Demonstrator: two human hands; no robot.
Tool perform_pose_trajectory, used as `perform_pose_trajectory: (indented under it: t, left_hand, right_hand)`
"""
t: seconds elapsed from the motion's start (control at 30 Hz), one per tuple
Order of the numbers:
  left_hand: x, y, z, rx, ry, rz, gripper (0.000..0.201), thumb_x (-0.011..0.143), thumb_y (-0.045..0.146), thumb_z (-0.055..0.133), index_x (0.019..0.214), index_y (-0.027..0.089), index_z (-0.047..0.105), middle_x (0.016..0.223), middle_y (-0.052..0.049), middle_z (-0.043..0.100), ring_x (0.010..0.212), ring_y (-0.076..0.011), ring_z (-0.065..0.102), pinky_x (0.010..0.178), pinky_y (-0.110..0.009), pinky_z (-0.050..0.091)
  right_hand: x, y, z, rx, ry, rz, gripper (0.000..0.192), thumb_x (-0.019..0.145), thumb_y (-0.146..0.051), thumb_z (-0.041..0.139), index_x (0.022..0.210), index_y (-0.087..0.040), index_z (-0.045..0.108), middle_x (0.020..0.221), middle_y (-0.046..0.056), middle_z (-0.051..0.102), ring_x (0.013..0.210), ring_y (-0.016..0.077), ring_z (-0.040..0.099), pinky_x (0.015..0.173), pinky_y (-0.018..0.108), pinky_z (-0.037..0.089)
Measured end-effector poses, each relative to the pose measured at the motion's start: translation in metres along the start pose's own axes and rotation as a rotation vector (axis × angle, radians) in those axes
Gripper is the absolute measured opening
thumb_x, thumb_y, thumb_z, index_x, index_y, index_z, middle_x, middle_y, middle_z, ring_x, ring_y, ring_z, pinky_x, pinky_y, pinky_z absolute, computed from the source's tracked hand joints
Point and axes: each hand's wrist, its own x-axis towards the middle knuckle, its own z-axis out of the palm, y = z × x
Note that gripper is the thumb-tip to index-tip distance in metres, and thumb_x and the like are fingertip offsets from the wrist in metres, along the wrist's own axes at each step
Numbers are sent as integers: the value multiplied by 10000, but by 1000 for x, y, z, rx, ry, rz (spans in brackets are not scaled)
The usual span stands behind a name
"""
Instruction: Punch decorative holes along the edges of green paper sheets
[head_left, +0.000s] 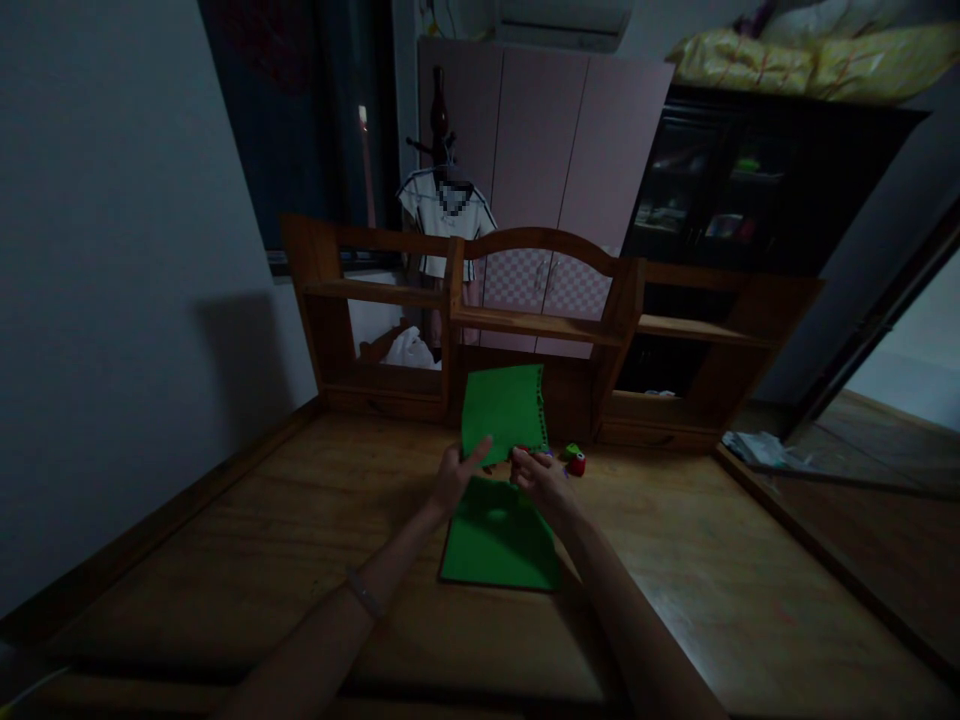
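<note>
My left hand (452, 478) is closed on the lower left edge of a green sheet of paper (502, 405), its thumb lying over the front. The sheet is raised and tilted up, with a ragged row of torn holes down its right side. My right hand (544, 482) pinches at the sheet's bottom edge, near the lower right corner; its fingertips are partly hidden. Below both hands, a green pad (499, 550) lies flat on the wooden table (360, 510). Just beyond my right hand sit a small red object (577, 464) and a small green object (572, 450).
A wooden shelf unit (536, 322) with small drawers stands along the table's far edge. The wall (150, 250) borders the table on the left. Behind are a pink wardrobe (536, 140), a shirt (450, 215) on a stand and a dark cabinet (742, 180). The room is dim.
</note>
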Motion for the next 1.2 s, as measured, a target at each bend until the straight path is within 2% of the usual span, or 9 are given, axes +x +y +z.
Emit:
perform_pose_trajectory:
  t: [0.2,0.27,0.37,0.5,0.63,0.77,0.9,1.0,1.2]
  left_hand:
    - [-6,6,5,68,-191,134,440,766,501,554,1027,155,628,1025,-73,666,1011,-230,576,930,-326,399]
    - [-7,5,9,107,-253,112,447,771,518,535,989,144,646,992,-74,676,993,-239,582,936,-333,392]
    - [-7,1,14,33,-311,6,491,814,536,454,1007,128,650,1022,-76,672,1037,-236,569,964,-330,370]
    - [-7,-6,14,-36,-214,-121,493,819,540,442,1019,143,655,1082,-57,656,1094,-209,546,1008,-305,325]
    - [-5,-9,14,56,-156,-177,523,806,586,412,850,150,698,931,-62,701,1028,-217,586,981,-299,349]
    - [-4,-12,16,105,-57,-151,534,786,610,427,898,159,690,878,-63,708,1014,-222,596,918,-291,403]
    - [-2,-18,19,81,17,-74,519,798,591,437,1021,176,655,1042,-69,670,1080,-217,562,964,-301,364]
    - [-1,-21,19,79,18,-100,528,802,596,425,1038,182,651,1081,-65,656,1094,-222,552,982,-303,345]
    - [-2,-25,15,131,-56,-131,549,807,596,408,1084,179,634,1001,-56,684,1056,-225,575,973,-311,350]
  right_hand:
    - [0,-4,-1,-19,50,23,320,581,-393,807,751,-179,641,808,58,648,707,174,611,606,271,497]
    - [-2,-4,2,-9,9,49,319,592,-386,802,772,-168,654,813,57,646,706,162,609,616,255,487]
    - [-6,-3,5,2,-61,62,274,619,-351,793,737,-146,653,776,44,629,673,129,584,607,226,457]
    - [-8,1,6,-182,-125,53,299,646,-384,766,660,-114,640,655,30,588,581,108,527,541,215,404]
    - [-9,5,6,-243,-116,54,307,614,-381,781,726,-123,657,665,21,588,576,113,520,543,221,404]
    - [-10,7,8,-176,-155,67,257,658,-348,759,753,-131,660,727,34,595,642,127,545,610,237,434]
    - [-9,9,8,-90,-123,74,245,646,-323,775,760,-143,652,768,38,597,696,143,567,640,254,450]
    - [-8,10,7,-38,-111,83,231,640,-288,784,755,-148,640,788,36,598,724,147,573,660,262,459]
    - [-10,9,10,5,-94,106,245,622,-281,796,742,-155,623,815,36,604,758,159,585,686,281,476]
